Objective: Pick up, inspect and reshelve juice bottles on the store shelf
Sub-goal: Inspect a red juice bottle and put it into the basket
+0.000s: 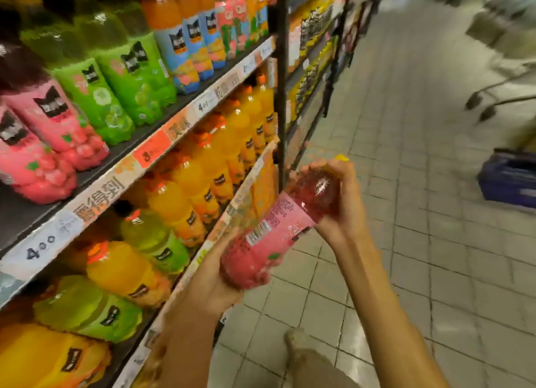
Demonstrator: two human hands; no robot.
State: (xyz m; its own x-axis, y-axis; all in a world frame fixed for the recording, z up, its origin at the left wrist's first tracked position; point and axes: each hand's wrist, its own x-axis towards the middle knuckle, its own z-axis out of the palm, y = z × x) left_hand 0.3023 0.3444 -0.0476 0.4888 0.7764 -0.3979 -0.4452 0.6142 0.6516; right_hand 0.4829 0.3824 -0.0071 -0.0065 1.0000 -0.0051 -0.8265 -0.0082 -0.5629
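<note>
At centre frame, slightly low and right: a pink juice bottle [278, 231], held in the air in front of the shelves, tilted with its base down-left and its neck up-right. Pink label faces the camera; a barcode and small print show on it. A yellow cap [341, 157] peeks above the fingers at the top end.

Left hand [211, 277] cups the bottle's base from below, palm up, fingers wrapped behind and under it. Right hand [340, 202] grasps the neck end, fingers curled over the shoulder of the bottle just under the cap. Both forearms run in from the bottom edge.

Just left of the bottle: the lower shelf edge strip [246, 190], with orange juice bottles [203, 173] in rows behind it and a few green ones [150, 237] mixed in toward lower left.

Upper left of the frame: a shelf with a price strip [150, 153] along its front. On it stand pink bottles [49, 132] at far left, green bottles [121, 80] in the middle, orange bottles with blue labels [179, 39] to the right. Blurred.

A dark upright post [280, 83] divides this bay from further shelving toward top centre.

Right half: pale tiled floor [406, 184]. At right edge, a blue basket [510, 179]; above it, cart wheels [478, 103], blurred. Bottom centre: a shoe [298, 344].
</note>
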